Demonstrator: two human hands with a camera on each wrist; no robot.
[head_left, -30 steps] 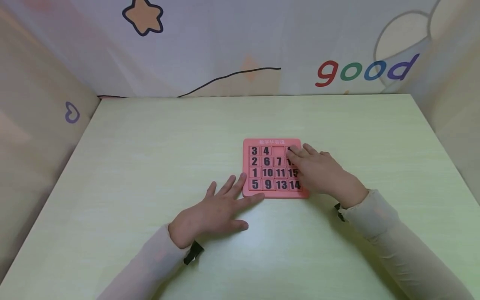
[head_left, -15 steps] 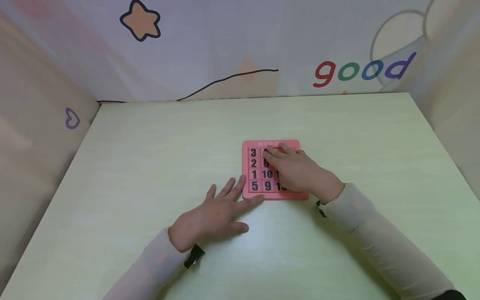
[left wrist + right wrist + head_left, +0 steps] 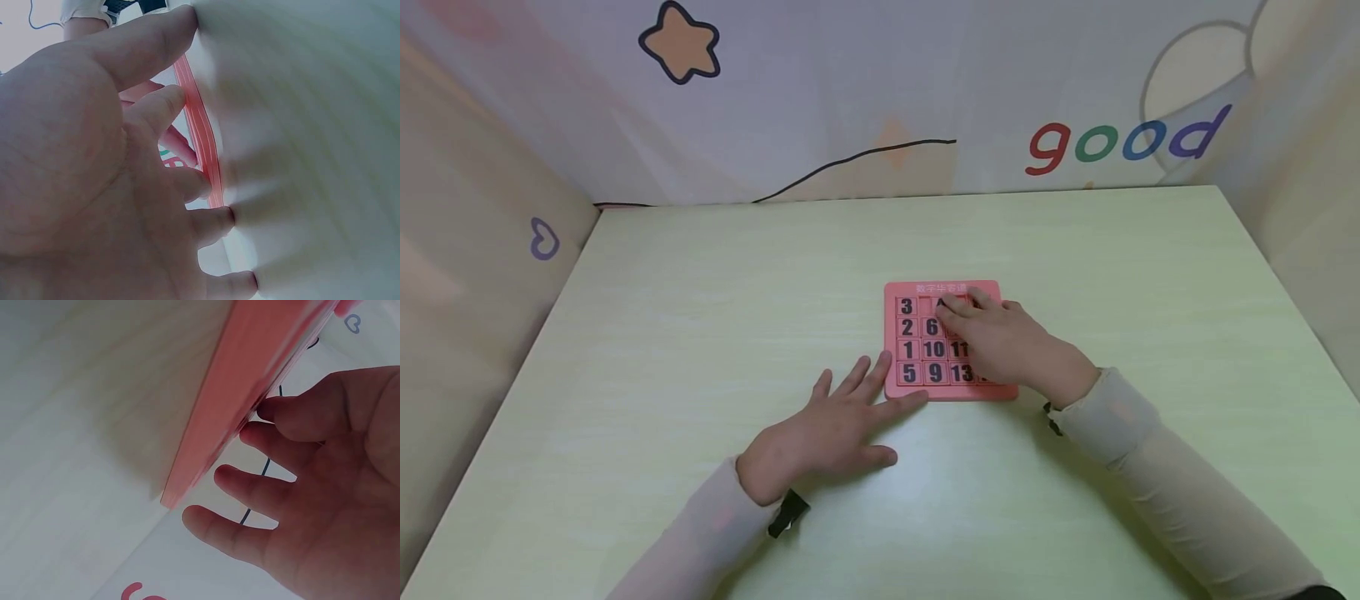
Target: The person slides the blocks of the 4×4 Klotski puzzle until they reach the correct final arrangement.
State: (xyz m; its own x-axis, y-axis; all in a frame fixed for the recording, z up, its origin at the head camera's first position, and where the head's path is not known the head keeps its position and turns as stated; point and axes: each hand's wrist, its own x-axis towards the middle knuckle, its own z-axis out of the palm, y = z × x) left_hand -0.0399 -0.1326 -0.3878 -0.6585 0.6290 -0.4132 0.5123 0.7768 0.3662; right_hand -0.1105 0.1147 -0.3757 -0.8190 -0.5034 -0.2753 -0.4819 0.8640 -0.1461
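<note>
A pink number slide puzzle (image 3: 934, 350) lies flat on the table, black numerals on its tiles. My right hand (image 3: 1011, 342) reaches over its right side, and a fingertip rests on the 4 tile (image 3: 940, 303). Left of that tile is a bare slot (image 3: 925, 306), beside the 3 tile (image 3: 906, 307). Several tiles on the right are hidden under the hand. My left hand (image 3: 827, 437) lies with spread fingers, its fingertips touching the frame's lower left corner. In the right wrist view, the right fingers (image 3: 250, 484) extend loosely along the puzzle's edge (image 3: 219, 394).
The pale green table (image 3: 722, 292) surrounds the puzzle on all sides. Behind it stands a printed fabric backdrop (image 3: 820, 92) with a star and the word "good". Fabric walls (image 3: 475, 292) flank both sides.
My right hand moved left onto the 4 tile, then slightly back right. The 4 tile slid one place right, so the bare slot shifted left. The left hand stayed put.
</note>
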